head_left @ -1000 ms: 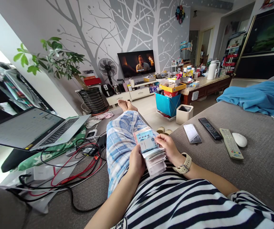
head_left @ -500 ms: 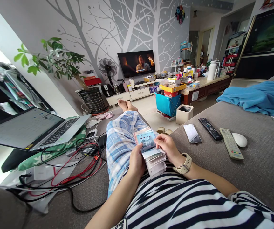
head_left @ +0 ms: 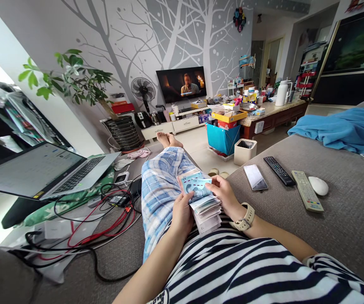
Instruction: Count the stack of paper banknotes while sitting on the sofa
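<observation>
Gripping banknotes [head_left: 206, 211] w/ L hand [head_left: 182, 211], thumb on top, over waist end of plaid trousers [head_left: 158, 181]; can't tell if touching cloth. Pinching R end of top blue note [head_left: 198, 188] w/ R hand [head_left: 224, 193], fingers curled. Could drop lower notes onto trousers, or off their R side twd phone [head_left: 256, 177], if L grip slackens, b/c fanned & unevenly stacked. Might also lift two as one, due to close overlap; poss. crease if tugged at one end only. Also seen: laptop [head_left: 52, 169], L of trousers.
</observation>
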`<state>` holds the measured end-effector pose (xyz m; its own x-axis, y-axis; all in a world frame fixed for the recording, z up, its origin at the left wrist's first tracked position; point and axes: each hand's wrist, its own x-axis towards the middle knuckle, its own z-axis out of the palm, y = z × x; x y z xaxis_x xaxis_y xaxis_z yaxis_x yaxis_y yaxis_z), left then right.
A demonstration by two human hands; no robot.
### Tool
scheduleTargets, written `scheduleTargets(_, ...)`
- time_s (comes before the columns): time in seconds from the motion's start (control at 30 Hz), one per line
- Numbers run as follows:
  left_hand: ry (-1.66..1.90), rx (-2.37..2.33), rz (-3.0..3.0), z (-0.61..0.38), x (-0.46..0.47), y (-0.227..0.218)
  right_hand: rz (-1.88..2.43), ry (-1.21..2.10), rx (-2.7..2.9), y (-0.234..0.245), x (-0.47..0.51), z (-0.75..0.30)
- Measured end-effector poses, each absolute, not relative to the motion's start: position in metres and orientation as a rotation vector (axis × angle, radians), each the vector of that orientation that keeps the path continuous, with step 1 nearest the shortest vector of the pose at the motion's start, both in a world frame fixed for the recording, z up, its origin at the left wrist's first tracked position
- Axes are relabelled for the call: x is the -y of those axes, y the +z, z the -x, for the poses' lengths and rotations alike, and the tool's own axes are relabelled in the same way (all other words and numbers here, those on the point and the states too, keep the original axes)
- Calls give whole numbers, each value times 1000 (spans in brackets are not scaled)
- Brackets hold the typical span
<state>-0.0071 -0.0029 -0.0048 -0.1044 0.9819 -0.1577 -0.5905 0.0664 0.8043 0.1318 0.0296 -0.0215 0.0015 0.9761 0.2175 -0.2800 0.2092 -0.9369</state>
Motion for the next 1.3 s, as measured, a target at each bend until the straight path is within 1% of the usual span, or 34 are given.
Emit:
scheduleTargets(0.53,1472,-871,-481,9,-8,-13,804,1249,1133,-17,-26,-131)
scheduleTargets(1.3,1472,-900,-457,6,-4,-7,794,1251,1152,-15,-25,-132)
